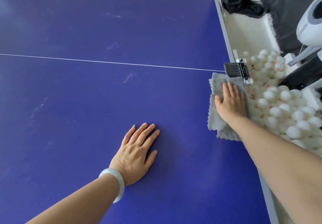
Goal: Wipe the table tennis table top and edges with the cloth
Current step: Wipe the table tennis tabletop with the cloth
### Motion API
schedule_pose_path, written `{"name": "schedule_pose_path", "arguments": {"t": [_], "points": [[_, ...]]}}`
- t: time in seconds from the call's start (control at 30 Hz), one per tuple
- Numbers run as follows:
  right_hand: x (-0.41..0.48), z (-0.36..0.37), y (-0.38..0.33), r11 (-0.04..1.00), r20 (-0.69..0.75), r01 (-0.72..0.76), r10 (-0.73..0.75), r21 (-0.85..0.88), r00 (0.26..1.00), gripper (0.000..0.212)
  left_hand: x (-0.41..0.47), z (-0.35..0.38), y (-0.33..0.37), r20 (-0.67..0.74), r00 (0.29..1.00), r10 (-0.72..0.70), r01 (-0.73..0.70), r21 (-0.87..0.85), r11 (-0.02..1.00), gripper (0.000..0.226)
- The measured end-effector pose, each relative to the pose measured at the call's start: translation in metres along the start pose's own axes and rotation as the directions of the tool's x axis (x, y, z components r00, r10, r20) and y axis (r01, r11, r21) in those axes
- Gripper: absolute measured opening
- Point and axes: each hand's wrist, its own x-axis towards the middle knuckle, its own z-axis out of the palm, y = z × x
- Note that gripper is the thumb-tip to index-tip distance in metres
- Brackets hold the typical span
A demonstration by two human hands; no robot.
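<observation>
The blue table tennis table (87, 102) fills the view, with a thin white line running across it and pale smudges on its surface. A grey fluffy cloth (217, 117) lies at the table's right edge. My right hand (230, 103) presses flat on the cloth with straight fingers. My left hand (137, 152) rests flat on the bare blue top near the middle, fingers spread, a pale bangle on its wrist.
A black clamp (236, 69) grips the right edge just beyond the cloth. Beside the edge, a white tray holds several white balls (287, 108). A white machine (311, 20) and a black bag (240, 2) stand further right and back.
</observation>
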Motion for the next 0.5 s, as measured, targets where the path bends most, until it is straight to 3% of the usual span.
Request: {"name": "schedule_pose_path", "arguments": {"t": [0.03,0.1,0.17,0.2,0.27,0.33,0.4,0.5], "points": [[0.003,0.001,-0.016,0.999,0.006,0.026,-0.026,0.020,1.000,0.065,0.000,0.000,0.000,-0.006,1.000,-0.001,0.001,0.000,1.000,0.058],[-0.011,0.006,-0.048,0.964,0.020,0.262,-0.262,0.038,0.965,0.064,-0.001,-0.001,0.001,0.004,1.000,-0.005,0.005,0.005,1.000,0.058],[-0.034,0.015,-0.055,0.854,0.063,0.520,-0.519,0.009,0.852,0.065,-0.002,-0.003,0.002,0.001,1.000,-0.009,0.009,0.006,1.000,0.058],[-0.032,0.013,-0.049,0.816,0.076,0.578,-0.576,-0.002,0.814,0.066,-0.001,-0.003,0.002,-0.006,1.000,-0.008,0.008,0.005,1.000,0.058],[-0.005,0.004,-0.032,0.858,0.063,0.512,-0.509,-0.039,0.858,0.066,-0.001,-0.003,0.002,-0.007,1.000,-0.004,0.004,0.005,1.000,0.058],[0.030,-0.004,-0.016,0.955,0.051,0.287,-0.284,-0.067,0.957,0.066,-0.001,-0.002,0.002,-0.018,1.000,-0.007,0.007,-0.001,1.000,0.058],[0.055,-0.006,-0.021,0.986,0.025,0.142,-0.140,-0.090,0.990,0.064,0.000,-0.002,0.002,-0.017,1.000,-0.003,0.003,-0.007,1.000,0.058],[0.050,-0.004,-0.066,0.987,0.005,0.146,-0.146,-0.059,0.989,0.062,0.000,-0.001,0.001,-0.024,1.000,0.000,-0.001,-0.006,1.000,0.058]]}}
